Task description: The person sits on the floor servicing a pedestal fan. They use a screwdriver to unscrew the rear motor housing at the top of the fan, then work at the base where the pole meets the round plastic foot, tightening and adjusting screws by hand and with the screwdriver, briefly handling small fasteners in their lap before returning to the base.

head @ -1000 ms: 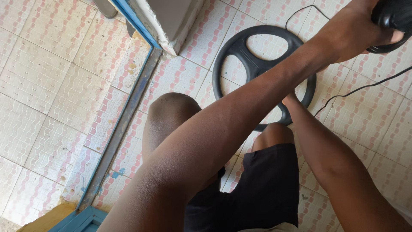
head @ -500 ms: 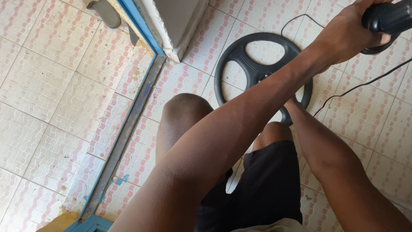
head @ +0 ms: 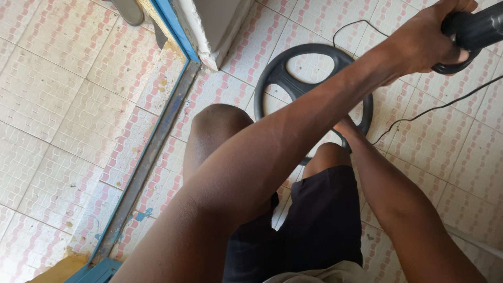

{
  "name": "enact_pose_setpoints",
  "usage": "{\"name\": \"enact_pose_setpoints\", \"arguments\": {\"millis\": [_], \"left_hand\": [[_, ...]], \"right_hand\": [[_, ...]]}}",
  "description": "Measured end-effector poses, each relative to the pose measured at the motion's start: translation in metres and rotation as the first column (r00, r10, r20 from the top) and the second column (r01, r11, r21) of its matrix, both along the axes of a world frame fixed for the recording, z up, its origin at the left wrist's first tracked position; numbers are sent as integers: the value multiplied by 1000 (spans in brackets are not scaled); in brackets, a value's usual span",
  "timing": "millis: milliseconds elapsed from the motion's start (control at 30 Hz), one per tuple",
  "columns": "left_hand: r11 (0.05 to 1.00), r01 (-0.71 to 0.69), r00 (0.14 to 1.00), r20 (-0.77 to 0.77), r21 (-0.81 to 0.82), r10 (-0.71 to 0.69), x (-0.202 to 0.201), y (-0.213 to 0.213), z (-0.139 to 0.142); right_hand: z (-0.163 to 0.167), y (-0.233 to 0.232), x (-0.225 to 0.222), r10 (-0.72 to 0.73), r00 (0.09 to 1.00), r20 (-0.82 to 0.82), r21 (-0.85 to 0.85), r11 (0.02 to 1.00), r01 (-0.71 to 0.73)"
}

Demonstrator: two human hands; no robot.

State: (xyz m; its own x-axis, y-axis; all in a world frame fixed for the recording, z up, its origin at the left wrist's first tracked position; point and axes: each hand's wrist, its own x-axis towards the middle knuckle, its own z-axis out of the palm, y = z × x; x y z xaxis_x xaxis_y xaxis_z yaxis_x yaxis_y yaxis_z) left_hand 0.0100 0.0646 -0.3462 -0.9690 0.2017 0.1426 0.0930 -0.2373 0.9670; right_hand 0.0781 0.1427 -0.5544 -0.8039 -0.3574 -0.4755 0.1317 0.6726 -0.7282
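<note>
My left hand [head: 422,44] reaches across to the upper right and is closed around a thick black handle [head: 471,31] of a tool. A thin black cable [head: 435,107] trails from that side over the floor. A black steering wheel [head: 277,78] lies flat on the tiled floor beyond my knees. My right hand [head: 345,126] rests at the wheel's near rim. It is mostly hidden behind my left forearm, so its grip is unclear. I am crouched, in dark shorts [head: 319,220].
A blue-painted metal door frame [head: 157,136] runs diagonally across the patterned floor tiles [head: 63,120]. A pale wall or cabinet corner [head: 212,31] stands at the top. Part of a grey sandal [head: 128,10] shows at the top left.
The view has drifted a little, so the door frame and floor slid rightwards in view. Both hands keep the same places, on the black handle and at the wheel.
</note>
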Motion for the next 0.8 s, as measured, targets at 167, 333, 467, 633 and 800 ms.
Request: {"name": "enact_pose_setpoints", "arguments": {"millis": [167,333,467,633,800], "left_hand": [[933,344,939,-14,106,-345,-5,-30,15],[923,363,931,-4,131,-365,2,-47,14],[940,342,935,101,0,-341,4,-57,20],[908,419,905,89,-21,-416,4,-70,37],[897,412,910,121,-163,-396,5,-75,45]], "right_hand": [[-10,0,17,-310,943,-124,41,948,317],[-13,0,27,-455,841,-294,-237,887,397],[-13,4,27,-475,815,-331,-337,866,368],[-18,9,33,-487,826,-282,-349,854,385],[-21,11,35,-454,847,-278,-317,875,365]]}}
